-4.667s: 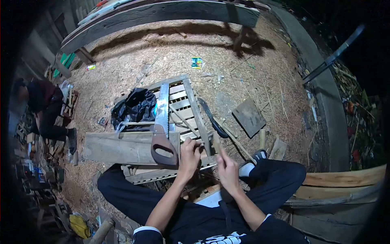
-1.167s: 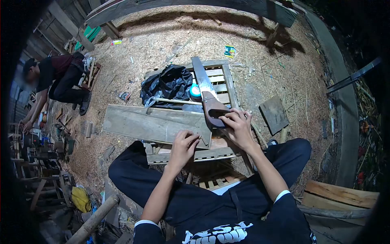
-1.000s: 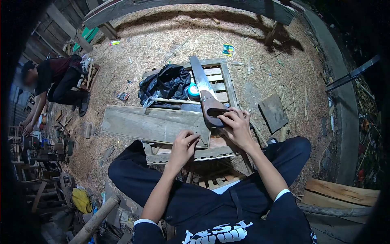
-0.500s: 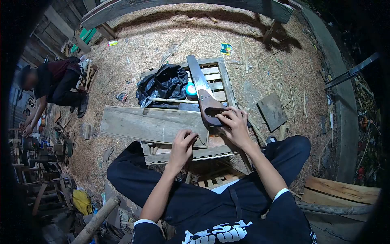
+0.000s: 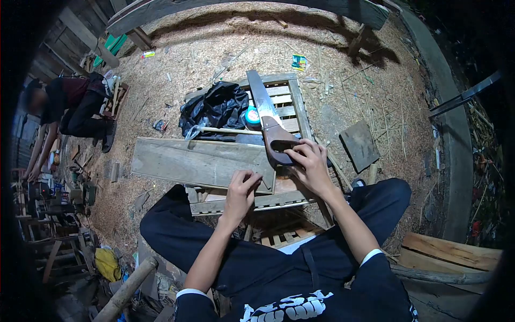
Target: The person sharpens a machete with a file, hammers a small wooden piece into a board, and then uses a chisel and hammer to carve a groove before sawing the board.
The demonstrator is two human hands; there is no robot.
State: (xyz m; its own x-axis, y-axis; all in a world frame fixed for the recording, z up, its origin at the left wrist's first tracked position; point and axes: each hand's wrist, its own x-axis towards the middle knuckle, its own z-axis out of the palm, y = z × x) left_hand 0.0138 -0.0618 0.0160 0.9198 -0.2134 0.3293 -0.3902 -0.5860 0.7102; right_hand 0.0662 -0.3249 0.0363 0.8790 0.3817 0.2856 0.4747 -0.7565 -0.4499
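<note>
Barely changed since before: your right hand (image 5: 310, 165) still grips the saw (image 5: 271, 126) handle; left hand (image 5: 238, 191) fingers curled on plank (image 5: 198, 163), grip unclear.

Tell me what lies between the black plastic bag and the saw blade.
In the head view, a small blue-topped round container sits between the black plastic bag and the saw blade, on the slatted wooden crate.

A single head-worn camera looks steeply down and forward with a wide fisheye lens, close above the person's lap. Both forearms run up from the bottom edge to the wooden crate (image 5: 289, 107) at centre. The sawdust floor (image 5: 214, 48) curves toward the dark edges.
</note>
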